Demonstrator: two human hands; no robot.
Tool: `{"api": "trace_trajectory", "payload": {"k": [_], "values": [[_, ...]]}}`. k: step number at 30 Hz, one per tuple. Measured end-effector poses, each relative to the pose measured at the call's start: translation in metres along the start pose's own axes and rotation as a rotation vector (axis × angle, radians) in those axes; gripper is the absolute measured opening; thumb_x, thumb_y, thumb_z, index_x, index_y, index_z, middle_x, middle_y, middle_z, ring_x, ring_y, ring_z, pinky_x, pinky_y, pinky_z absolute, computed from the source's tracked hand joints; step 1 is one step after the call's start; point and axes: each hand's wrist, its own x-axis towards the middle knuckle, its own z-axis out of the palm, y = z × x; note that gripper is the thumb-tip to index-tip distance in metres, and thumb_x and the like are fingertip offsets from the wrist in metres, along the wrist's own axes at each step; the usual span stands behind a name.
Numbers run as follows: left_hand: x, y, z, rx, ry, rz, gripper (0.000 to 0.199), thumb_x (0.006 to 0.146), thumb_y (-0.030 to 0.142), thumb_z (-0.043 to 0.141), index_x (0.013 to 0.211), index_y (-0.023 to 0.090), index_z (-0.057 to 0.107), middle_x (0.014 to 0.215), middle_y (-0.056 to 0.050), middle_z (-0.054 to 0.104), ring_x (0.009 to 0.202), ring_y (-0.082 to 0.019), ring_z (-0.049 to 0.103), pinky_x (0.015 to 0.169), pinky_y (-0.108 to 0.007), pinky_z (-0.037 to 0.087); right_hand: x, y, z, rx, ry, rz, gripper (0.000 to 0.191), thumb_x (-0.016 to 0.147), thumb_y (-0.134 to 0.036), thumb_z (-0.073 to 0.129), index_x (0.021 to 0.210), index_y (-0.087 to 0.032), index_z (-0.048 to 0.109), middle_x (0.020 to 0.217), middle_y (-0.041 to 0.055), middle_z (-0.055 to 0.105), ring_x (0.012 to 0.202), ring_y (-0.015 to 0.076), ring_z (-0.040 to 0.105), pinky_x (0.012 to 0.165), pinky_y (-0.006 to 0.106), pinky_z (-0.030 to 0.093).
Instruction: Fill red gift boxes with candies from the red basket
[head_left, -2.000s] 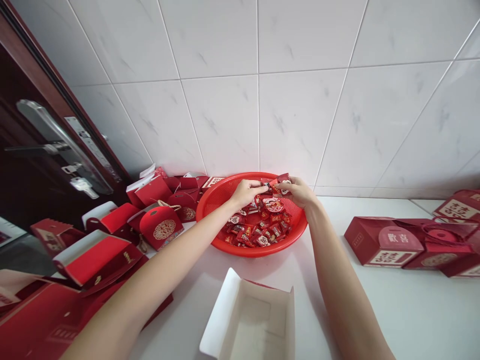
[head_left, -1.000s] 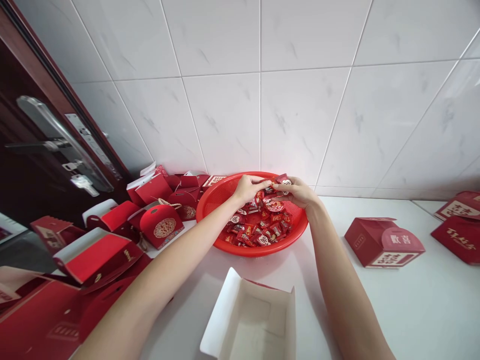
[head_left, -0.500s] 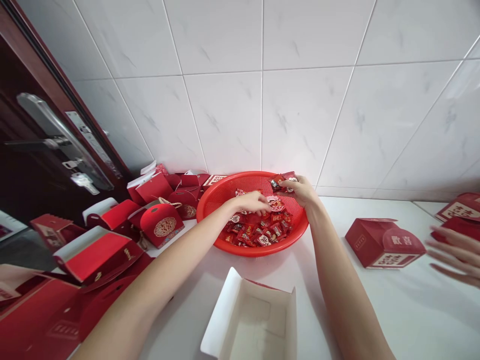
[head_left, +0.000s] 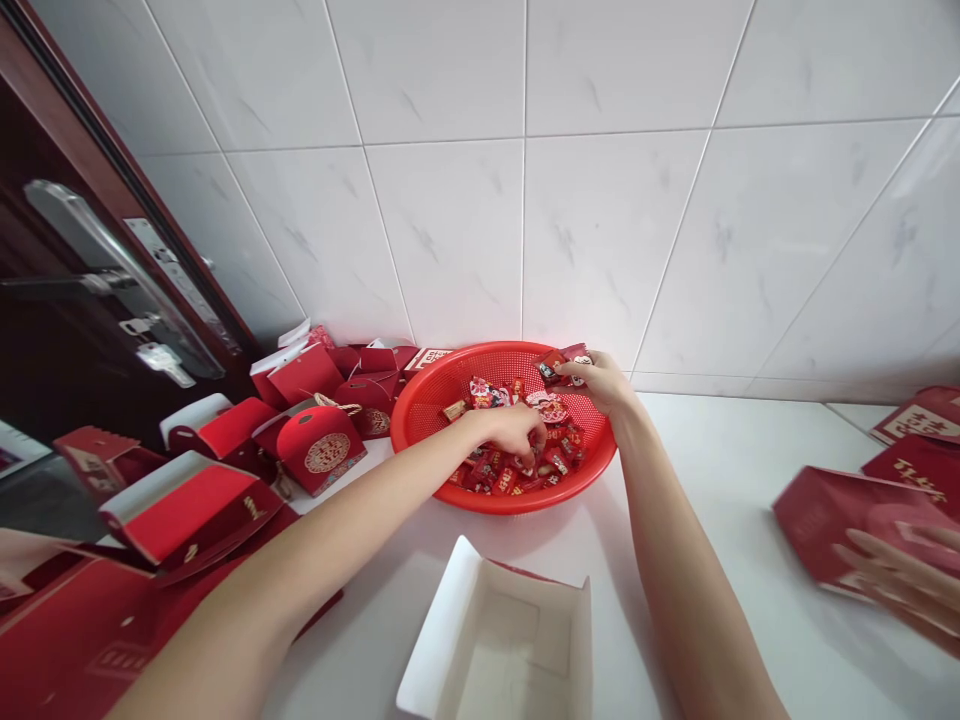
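The right hand (head_left: 600, 384) pinches small red-wrapped sweets (head_left: 552, 367) at the far right of the round red plastic basket (head_left: 517, 505); the left hand (head_left: 517, 434) is curled among loose sweets (head_left: 506, 482), grip unclear. Nearer than both, the open white-lined cardboard box (head_left: 510, 640) points near-to-far.

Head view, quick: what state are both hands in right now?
Left hand: fingers curled down among the loose candies in the red basket; whether gripping any cannot be told.
Right hand: closed, holding wrapped candies over the basket.
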Motion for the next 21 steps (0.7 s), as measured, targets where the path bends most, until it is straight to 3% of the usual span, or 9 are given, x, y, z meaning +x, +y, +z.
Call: {"api": "trace_trajectory", "payload": {"k": [5,10,14,21], "values": [[-0.006,-0.013,-0.011,-0.175,0.185,-0.146,0.021,0.073,0.016,0.069,0.092,0.02,0.078,0.083,0.0,0.076,0.078,-0.018,0.07,0.069,-0.022,0.051,0.0,-0.001,0.0,-0.006,0.003,-0.001,0.008,0.065,-0.009,0.074,0.068,-0.015,0.07,0.069,0.0035,0.074,0.062,0.0172,0.071,0.064,0.03,0.065],[-0.006,-0.018,-0.012,-0.208,0.236,-0.193,0.031,0.076,0.014,0.064,0.103,0.02,0.078,0.099,-0.002,0.079,0.074,-0.017,0.072,0.065,-0.022,0.054,-0.001,-0.001,0.001,-0.009,0.016,-0.003,0.008,0.065,-0.008,0.073,0.066,-0.015,0.069,0.066,0.0032,0.073,0.063,0.0166,0.07,0.064,0.029,0.064],[-0.003,-0.02,-0.008,-0.167,0.28,-0.225,0.041,0.07,0.006,0.06,0.104,0.02,0.078,0.098,-0.003,0.08,0.085,-0.019,0.074,0.07,-0.021,0.054,-0.002,-0.003,0.003,-0.005,0.017,-0.009,0.008,0.065,-0.008,0.071,0.064,-0.015,0.07,0.066,0.0032,0.073,0.064,0.0164,0.07,0.064,0.028,0.064],[-0.002,-0.019,-0.007,-0.076,0.387,-0.189,0.037,0.074,0.001,0.056,0.097,0.02,0.079,0.103,-0.005,0.081,0.101,-0.021,0.074,0.086,-0.025,0.053,-0.002,-0.002,0.003,0.0,0.025,-0.013,0.008,0.064,-0.008,0.071,0.063,-0.016,0.068,0.065,0.0027,0.072,0.064,0.0165,0.07,0.064,0.03,0.065]]}}
